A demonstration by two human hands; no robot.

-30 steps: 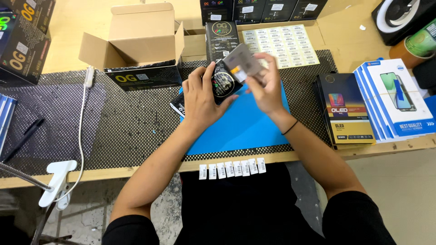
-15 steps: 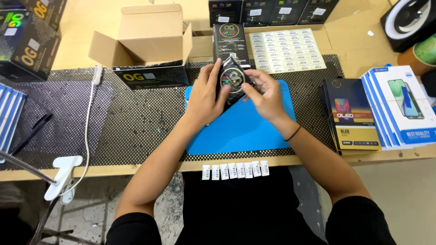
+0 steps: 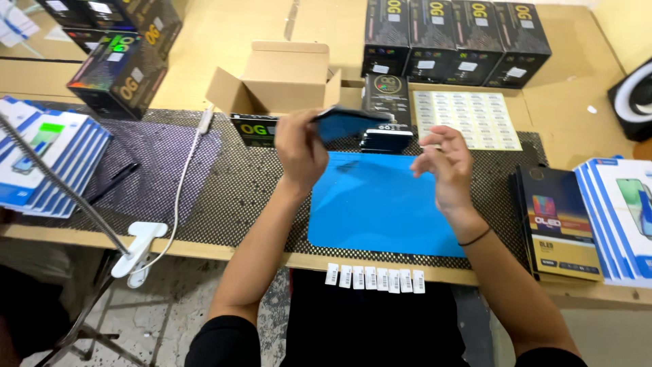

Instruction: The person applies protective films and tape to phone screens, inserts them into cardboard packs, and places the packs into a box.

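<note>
The left hand [image 3: 301,146] now grips the dark phone [image 3: 350,124] alone, tilted edge-on above the blue mat [image 3: 380,211]; the right hand [image 3: 445,163], which steadied it a moment ago, has let go, fingers spread and empty beside it.

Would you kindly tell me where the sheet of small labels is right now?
In the head view, the sheet of labels lies flat on the table, beyond the blue mat, right of centre, just in front of the row of black boxes.
</note>
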